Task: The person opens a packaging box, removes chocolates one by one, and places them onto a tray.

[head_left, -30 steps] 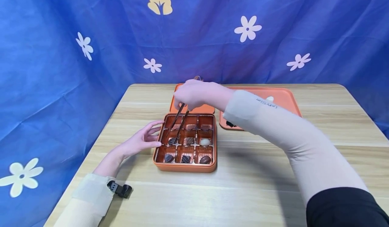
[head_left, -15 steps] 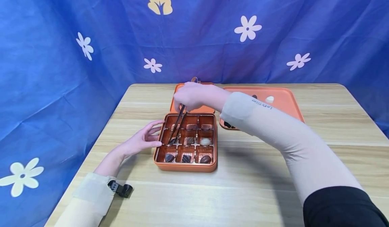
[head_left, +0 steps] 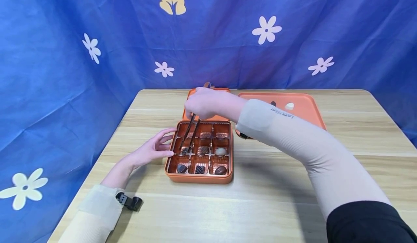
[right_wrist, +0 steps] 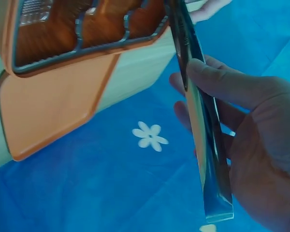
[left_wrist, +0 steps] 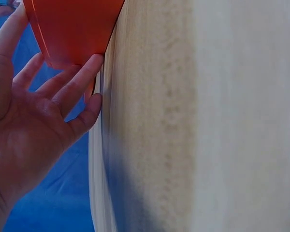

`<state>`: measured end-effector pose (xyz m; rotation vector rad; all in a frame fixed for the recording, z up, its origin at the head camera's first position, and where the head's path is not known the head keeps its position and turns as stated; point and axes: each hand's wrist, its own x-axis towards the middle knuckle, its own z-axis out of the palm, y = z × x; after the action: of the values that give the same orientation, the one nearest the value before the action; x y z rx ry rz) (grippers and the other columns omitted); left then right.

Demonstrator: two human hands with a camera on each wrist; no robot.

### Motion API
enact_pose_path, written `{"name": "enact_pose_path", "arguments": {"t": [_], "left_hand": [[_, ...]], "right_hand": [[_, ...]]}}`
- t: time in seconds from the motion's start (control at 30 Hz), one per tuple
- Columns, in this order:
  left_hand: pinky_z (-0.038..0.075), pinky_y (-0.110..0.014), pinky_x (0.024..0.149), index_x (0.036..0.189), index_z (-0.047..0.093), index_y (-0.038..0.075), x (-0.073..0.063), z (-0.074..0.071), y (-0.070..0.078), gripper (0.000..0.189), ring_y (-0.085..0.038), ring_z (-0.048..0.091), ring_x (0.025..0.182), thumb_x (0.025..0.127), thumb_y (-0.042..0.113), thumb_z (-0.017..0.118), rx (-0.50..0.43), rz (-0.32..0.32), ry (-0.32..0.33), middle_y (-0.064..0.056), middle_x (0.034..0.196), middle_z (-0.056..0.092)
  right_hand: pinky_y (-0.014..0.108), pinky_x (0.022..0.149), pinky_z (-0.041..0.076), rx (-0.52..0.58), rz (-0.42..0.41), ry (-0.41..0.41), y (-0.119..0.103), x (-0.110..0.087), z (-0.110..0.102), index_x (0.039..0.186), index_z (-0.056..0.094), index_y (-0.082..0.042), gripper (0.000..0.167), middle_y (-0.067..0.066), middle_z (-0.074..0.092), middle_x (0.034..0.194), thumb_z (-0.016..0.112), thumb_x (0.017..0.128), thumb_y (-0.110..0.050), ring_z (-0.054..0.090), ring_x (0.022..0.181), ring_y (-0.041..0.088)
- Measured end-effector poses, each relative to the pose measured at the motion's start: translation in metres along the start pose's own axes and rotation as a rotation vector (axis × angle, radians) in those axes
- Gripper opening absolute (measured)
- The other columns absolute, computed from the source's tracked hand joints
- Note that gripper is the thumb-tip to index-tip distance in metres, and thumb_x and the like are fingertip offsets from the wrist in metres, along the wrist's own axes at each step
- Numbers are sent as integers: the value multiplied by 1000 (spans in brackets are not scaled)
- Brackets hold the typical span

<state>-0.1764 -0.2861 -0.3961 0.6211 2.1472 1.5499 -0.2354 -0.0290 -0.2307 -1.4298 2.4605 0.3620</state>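
Note:
An orange square box stands on the table, its brown divided insert holding several chocolates in the middle and front rows. My right hand reaches over from behind and grips a pair of metal tongs between thumb and fingers. The tong tips point down into the left compartment of the middle row, on either side of a dark striped chocolate; whether they touch it is too small to tell. My left hand rests with spread, fairly straight fingers against the box's left wall, its thumb at the rim.
Behind the box lies its orange lid. An orange tray at the back right bears a white chocolate and dark pieces, partly hidden by the right forearm. A blue flowered curtain hangs behind the table.
My right hand has shifted slightly left with the tongs. Their tips drew nearer to each other, then stand a little wider apart now. The left hand and box stay put.

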Motion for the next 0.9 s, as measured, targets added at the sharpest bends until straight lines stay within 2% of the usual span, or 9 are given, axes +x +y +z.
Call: {"name": "enact_pose_path", "arguments": {"t": [0.23, 0.53, 0.77, 0.9], "left_hand": [[47, -31, 93, 151, 21, 4, -1, 0, 2, 78, -51, 41, 125, 88, -2, 67, -26, -27, 6, -33, 150, 25], [43, -40, 99, 151, 22, 5, 1, 1, 4, 78, -51, 40, 126, 88, 2, 68, -14, -31, 7, -31, 151, 26], [44, -37, 97, 151, 21, 4, 0, 1, 4, 77, -52, 41, 126, 89, 0, 67, -6, -27, 0, -33, 151, 24], [45, -34, 96, 151, 21, 3, 0, 1, 4, 76, -53, 40, 125, 90, -1, 66, -14, -20, -5, -35, 151, 22]], "right_hand": [[36, 100, 32, -74, 4, 43, -11, 0, -6, 112, 72, -24, 34, -11, 66, 115, 60, 92, 0, 59, 103, 10], [33, 101, 34, -18, -12, 62, -8, -1, 5, 115, 72, -24, 40, -7, 65, 121, 56, 93, 5, 58, 106, 13], [43, 114, 20, 37, 18, 30, -4, 0, 6, 120, 69, -22, 43, -7, 64, 123, 56, 91, 6, 56, 115, 14], [40, 112, 26, 49, 38, 4, -3, 3, 9, 120, 68, -22, 41, -6, 64, 123, 54, 92, 5, 57, 113, 15]]}}
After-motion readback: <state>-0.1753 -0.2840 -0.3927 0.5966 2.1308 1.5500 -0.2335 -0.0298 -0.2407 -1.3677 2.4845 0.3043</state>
